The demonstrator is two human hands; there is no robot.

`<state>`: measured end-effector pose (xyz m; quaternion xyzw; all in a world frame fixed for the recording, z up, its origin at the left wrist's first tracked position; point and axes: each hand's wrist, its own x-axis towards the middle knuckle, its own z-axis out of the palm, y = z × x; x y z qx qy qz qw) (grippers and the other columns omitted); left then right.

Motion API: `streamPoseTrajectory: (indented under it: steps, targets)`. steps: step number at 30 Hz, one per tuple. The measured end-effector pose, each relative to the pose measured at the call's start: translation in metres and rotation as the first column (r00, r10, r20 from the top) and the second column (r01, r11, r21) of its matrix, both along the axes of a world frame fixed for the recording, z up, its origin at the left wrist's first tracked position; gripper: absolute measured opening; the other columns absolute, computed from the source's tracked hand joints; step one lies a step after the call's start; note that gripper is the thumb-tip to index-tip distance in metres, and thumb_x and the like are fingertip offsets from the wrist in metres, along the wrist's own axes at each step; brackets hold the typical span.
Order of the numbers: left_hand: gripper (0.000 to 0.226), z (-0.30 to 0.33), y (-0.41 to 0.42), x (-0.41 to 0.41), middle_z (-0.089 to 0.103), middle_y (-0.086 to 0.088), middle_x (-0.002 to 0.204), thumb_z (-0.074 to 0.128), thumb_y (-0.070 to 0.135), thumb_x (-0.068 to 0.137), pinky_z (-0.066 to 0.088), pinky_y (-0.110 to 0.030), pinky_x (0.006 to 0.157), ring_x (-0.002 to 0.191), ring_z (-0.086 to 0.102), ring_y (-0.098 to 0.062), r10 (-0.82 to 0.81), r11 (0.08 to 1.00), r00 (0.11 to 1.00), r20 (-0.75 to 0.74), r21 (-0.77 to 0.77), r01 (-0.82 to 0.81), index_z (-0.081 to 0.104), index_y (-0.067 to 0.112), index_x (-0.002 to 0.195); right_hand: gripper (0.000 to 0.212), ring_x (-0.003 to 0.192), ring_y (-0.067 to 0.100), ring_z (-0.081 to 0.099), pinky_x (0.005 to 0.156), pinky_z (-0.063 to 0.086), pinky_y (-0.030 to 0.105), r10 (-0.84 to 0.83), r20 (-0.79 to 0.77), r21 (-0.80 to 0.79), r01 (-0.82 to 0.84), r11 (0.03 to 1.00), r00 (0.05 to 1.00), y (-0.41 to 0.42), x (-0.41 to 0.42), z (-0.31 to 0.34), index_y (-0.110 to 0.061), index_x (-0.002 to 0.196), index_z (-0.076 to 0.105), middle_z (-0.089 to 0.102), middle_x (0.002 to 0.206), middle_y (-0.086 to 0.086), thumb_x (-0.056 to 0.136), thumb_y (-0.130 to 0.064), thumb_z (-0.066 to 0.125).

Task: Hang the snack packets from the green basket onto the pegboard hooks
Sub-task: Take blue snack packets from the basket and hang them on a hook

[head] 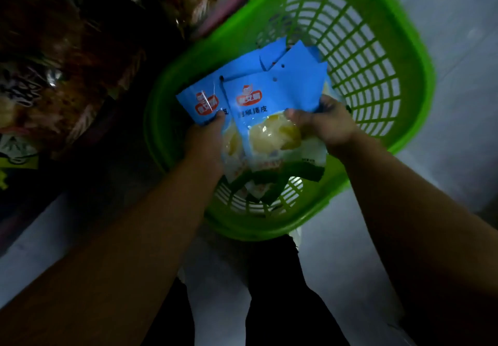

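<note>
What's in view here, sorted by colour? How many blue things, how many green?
Blue snack packets, fanned in the hands: at least 4, first, second, others behind; overlap hides any more.
Green basket: 1
Hands: 2, left hand, right hand
Total: at least 7

Pale floor [444, 35], green basket [420, 81] on it

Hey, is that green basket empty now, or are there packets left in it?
Apparently empty: bare lattice shows across the green basket; both hands hold the blue packets above it, hiding part of the floor.
</note>
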<state>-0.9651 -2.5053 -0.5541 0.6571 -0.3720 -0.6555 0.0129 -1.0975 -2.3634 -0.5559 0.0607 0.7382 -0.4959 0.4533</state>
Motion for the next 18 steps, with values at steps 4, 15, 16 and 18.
streamPoseTrajectory:
  steps: [4,15,16,18]
  targets:
    - [0.019,0.095,-0.004,0.000,0.067,0.003,0.093,0.062,0.024,0.089,0.055,-0.033,0.068,0.083,0.066,-0.016,-0.001,0.990,0.991,-0.134,-0.137,-0.018,0.059,0.025,0.108,0.027,0.065,0.015,0.064,0.060,0.052,0.028,-0.090,-0.128,-0.049,0.084,0.995,0.988,0.010,-0.005,0.102,-0.007,0.102,0.068,0.070,0.087,0.007,0.076,0.003,0.071]
    - [0.010,0.498,-0.017,0.062,0.073,0.009,0.078,0.066,0.018,0.086,0.056,-0.040,0.081,0.081,0.069,-0.018,-0.003,0.839,0.929,-0.371,-0.506,-0.199,0.069,0.023,0.078,0.015,0.084,0.022,0.072,0.076,0.057,0.037,-0.077,-0.171,-0.346,0.013,0.938,0.982,-0.013,0.055,0.497,-0.011,0.093,0.074,0.076,0.093,0.006,0.078,-0.013,0.074]
    - [0.008,0.531,-0.023,0.075,0.073,0.009,0.078,0.066,0.020,0.086,0.056,-0.036,0.077,0.080,0.070,-0.016,-0.016,0.801,0.921,-0.390,-0.556,-0.222,0.069,0.024,0.080,0.010,0.085,0.022,0.071,0.079,0.057,0.039,-0.055,-0.192,-0.368,-0.020,0.930,0.980,-0.020,0.066,0.524,-0.013,0.087,0.075,0.076,0.092,0.004,0.077,-0.011,0.074]
    - [0.011,0.595,-0.037,0.105,0.072,0.015,0.070,0.067,0.021,0.085,0.055,-0.025,0.066,0.072,0.069,-0.004,-0.018,0.707,0.900,-0.436,-0.642,-0.297,0.070,0.026,0.076,0.010,0.079,0.015,0.071,0.076,0.056,0.035,-0.028,-0.246,-0.439,-0.085,0.895,0.969,-0.043,0.092,0.574,-0.016,0.080,0.075,0.076,0.085,-0.004,0.075,-0.008,0.073]
